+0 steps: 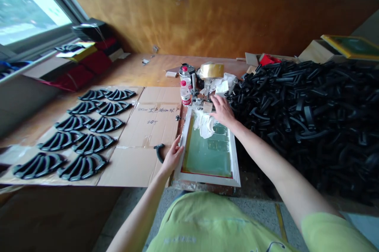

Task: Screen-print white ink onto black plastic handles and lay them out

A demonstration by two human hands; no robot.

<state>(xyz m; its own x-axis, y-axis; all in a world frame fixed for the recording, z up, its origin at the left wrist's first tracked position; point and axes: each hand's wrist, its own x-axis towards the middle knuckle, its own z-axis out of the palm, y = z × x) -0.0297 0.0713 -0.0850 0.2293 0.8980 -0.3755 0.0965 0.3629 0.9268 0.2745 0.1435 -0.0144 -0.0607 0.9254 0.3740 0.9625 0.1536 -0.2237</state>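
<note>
A screen-printing frame with green mesh lies in front of me, and thick white ink is smeared over its far end. My left hand is at the frame's left edge, fingers curled against it. A curved black plastic part rests on the cardboard just left of that hand. My right hand reaches over the frame's far end, thumb and fingers apart around a small pale block, perhaps a scraper. Whether the fingers touch the block is hard to see.
Cardboard on the left bears fanned rows of black parts. A large heap of black parts crowds the right side. Beyond the frame stand red-capped bottles and a tape roll. Boxes sit by the window.
</note>
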